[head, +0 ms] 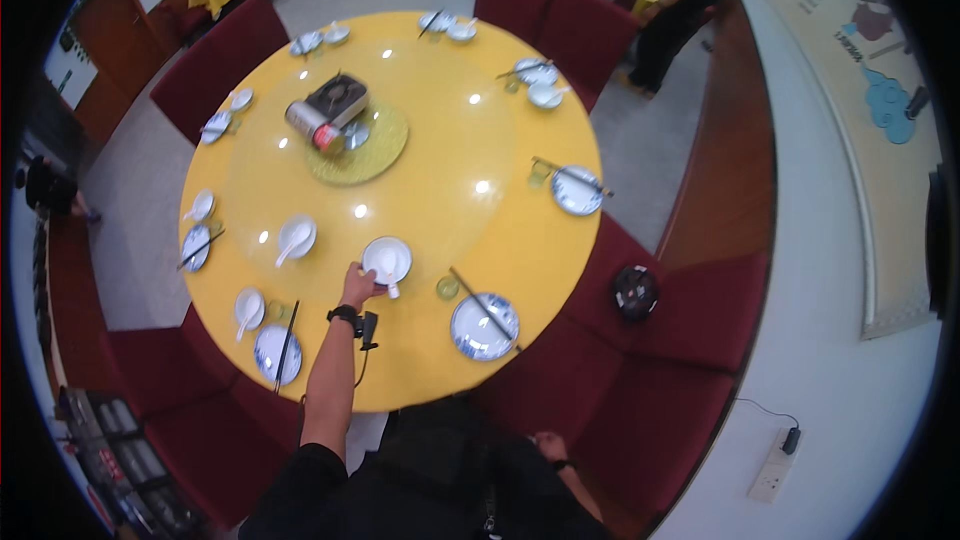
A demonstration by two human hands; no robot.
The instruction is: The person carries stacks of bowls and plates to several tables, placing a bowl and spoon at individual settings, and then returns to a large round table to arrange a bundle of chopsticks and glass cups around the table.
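Observation:
My left hand (361, 285) grips the near left rim of a white bowl (387, 258) with a white spoon (392, 286) in it, over the round table with its yellow cloth (405, 345). Left of it stands another white bowl (298, 235) with a spoon. To the right are a green glass (448, 286) and a blue-patterned plate (480, 337) with dark chopsticks (480, 300) lying across it. My right hand (551, 446) hangs low beside my body, near the red seat; its fingers are partly hidden, so whether it holds anything is unclear.
A portable gas stove (337, 99) and a canister (309, 122) sit by a green round mat (382, 157). Several place settings ring the table. Red chairs (225, 52) and a corner bench (705, 315) surround it. A person in black (675, 15) stands at the upper right, another (52, 186) far left.

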